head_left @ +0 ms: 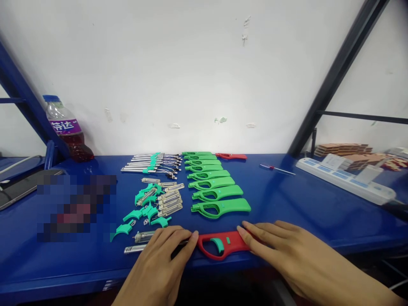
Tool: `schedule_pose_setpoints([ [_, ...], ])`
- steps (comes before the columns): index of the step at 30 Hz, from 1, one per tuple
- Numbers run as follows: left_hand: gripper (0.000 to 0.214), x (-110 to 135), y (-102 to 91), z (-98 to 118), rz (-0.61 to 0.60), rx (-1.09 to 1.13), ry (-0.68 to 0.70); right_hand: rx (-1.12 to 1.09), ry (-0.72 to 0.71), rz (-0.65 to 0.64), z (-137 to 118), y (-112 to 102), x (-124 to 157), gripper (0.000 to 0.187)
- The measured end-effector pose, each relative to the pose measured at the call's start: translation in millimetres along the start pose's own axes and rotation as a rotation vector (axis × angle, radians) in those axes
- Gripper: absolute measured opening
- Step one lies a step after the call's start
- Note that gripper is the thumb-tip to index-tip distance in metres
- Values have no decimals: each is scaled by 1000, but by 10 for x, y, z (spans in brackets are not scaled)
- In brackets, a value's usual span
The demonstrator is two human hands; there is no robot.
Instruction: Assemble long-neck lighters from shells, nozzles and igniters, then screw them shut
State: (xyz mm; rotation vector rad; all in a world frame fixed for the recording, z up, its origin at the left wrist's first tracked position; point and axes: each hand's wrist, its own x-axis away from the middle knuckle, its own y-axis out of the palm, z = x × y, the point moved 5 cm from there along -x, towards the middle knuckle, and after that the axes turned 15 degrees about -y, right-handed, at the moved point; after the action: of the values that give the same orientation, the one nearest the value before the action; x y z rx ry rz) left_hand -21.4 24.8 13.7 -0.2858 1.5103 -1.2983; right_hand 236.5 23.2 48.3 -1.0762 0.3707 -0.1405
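A red lighter body [219,245] with a green trigger lies at the front edge of the blue table [302,204]. My left hand [161,263] rests flat on its left end, over the metal tube, fingers stretched out. At the body's right end lies my right hand [287,250], also flat, its fingertips touching the red plastic. Neither hand lifts it.
Behind it sits a row of several green lighter shells [210,182], one red shell [231,156], green triggers [143,210] and metal tubes [153,163]. A drink bottle [65,127] stands back left, a screwdriver [276,168] and power strip [344,180] to the right, a phone [22,187] far left.
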Motion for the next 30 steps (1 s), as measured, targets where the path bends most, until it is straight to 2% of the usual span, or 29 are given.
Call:
schedule_pose_setpoints([
  [10,53,2,23,-8,-21,25,-12,149,-30,29,-104,31,-1,54],
  [16,51,42,22,0,-10,-64,8,158,3,38,-141,106,65,49],
  [24,49,88,19,14,13,-140,49,92,94,66,-197,242,176,52],
  [28,52,71,-1,27,18,-123,49,5,142,127,-124,170,100,36],
  [30,52,58,-12,30,19,-105,50,-71,146,117,-69,140,6,28],
])
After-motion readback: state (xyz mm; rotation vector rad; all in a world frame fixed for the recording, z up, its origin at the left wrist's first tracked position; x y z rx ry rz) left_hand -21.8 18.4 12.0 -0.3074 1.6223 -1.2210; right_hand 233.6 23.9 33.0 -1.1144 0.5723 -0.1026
